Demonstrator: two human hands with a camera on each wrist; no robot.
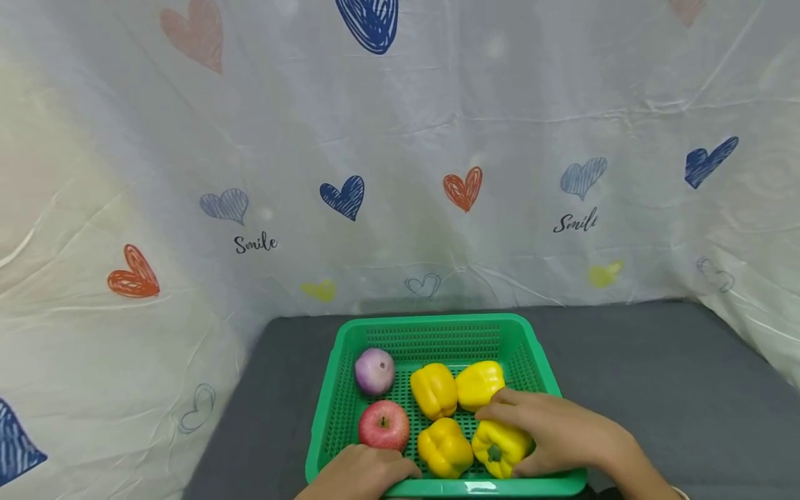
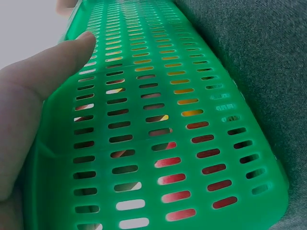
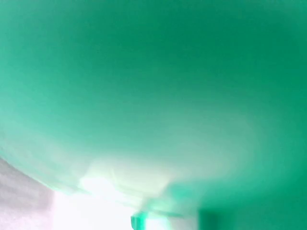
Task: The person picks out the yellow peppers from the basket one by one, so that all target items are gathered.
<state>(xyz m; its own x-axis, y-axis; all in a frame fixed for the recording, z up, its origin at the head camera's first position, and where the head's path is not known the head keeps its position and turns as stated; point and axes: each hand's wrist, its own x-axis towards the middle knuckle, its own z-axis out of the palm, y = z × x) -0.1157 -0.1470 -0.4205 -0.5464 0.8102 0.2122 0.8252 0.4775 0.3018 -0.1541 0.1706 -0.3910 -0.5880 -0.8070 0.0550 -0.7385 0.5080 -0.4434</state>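
Observation:
A green plastic basket holds several yellow bell peppers, a red apple and a round pale-purple vegetable. My left hand grips the basket's near rim beside the apple, fingers over the inside. In the left wrist view its thumb lies along the outside of the slotted wall. At the near right corner, my right hand curls round a bell pepper, fingers on its far side and thumb on its near side. Blurred green fills most of the right wrist view.
Other bell peppers lie close beside the right hand's one. A dark grey cloth covers the table under the basket. Behind it hangs a white curtain printed with hearts.

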